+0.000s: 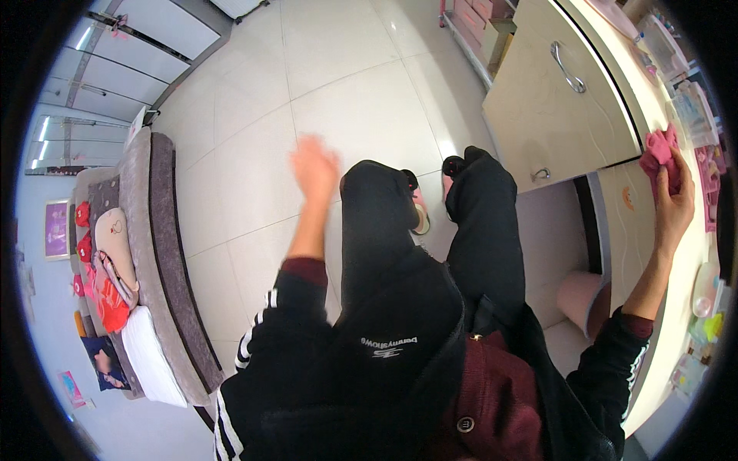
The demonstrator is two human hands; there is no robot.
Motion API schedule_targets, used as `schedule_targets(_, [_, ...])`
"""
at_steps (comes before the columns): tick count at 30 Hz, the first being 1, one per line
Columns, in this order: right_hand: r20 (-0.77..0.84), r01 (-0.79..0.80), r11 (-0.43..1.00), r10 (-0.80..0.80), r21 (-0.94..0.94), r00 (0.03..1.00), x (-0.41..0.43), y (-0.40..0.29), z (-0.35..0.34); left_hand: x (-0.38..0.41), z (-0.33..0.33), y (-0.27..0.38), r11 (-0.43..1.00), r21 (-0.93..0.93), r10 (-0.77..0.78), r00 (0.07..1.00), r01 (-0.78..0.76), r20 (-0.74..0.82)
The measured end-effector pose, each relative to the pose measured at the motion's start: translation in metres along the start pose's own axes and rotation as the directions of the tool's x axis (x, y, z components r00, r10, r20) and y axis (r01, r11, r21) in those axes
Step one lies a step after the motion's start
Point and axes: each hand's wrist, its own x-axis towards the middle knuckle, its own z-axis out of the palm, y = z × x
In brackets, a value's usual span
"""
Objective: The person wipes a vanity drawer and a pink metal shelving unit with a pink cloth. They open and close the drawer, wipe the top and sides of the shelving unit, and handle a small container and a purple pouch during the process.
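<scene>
My right hand (674,199) holds a crumpled pink cloth (659,152) between thumb and fingers, over the edge of the cream-coloured desk top (657,95) at the right. Far from it, my left hand (315,170) hangs over the tiled floor, left of my knee. Motion blur covers it, so the pose of its fingers is unclear; no object shows in it.
Clear plastic containers (695,115) and a pink tray (710,187) stand along the desk. Below are a cabinet door (553,109) and a pink bin (579,299). A grey sofa (144,230) with cushions lines the left side.
</scene>
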Motion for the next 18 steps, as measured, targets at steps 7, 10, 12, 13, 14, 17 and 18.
schedule_targets(7, [0.162, -0.218, 0.837, 0.157, 0.502, 0.974, -0.027, -0.072, 0.025, -0.138, -0.048, 0.165, 0.505, -0.857, 0.723, 0.591, -0.102, 0.356])
schedule_targets(10, [0.231, -0.276, 0.756, 0.169, 0.593, 0.958, -0.037, -0.088, 0.04, -0.12, -0.066, 0.212, 0.2, -0.844, 0.93, 0.367, -0.497, 0.004])
schedule_targets(12, [0.247, -0.292, 0.754, 0.177, 0.588, 0.953, -0.048, -0.103, 0.047, -0.113, -0.052, 0.236, -0.009, -0.861, 0.98, 0.166, -0.508, -0.108])
schedule_targets(13, [0.236, -0.271, 0.765, 0.16, 0.584, 0.958, -0.056, -0.109, 0.05, -0.102, -0.029, 0.244, -0.098, -0.806, 0.974, 0.112, -0.583, -0.199])
schedule_targets(14, [0.233, -0.217, 0.812, 0.102, 0.542, 0.967, -0.065, -0.112, 0.053, -0.07, -0.025, 0.256, -0.015, -0.846, 0.967, 0.206, -0.534, -0.147])
schedule_targets(17, [0.27, -0.128, 0.862, -0.01, 0.49, 0.963, -0.091, -0.124, 0.054, 0.003, 0.024, 0.242, 0.791, -0.491, 0.575, 0.717, -0.364, 0.395])
schedule_targets(18, [0.261, -0.06, 0.874, -0.078, 0.482, 0.962, -0.106, -0.124, 0.057, 0.026, 0.038, 0.222, 0.906, -0.144, 0.408, 0.728, -0.399, 0.551])
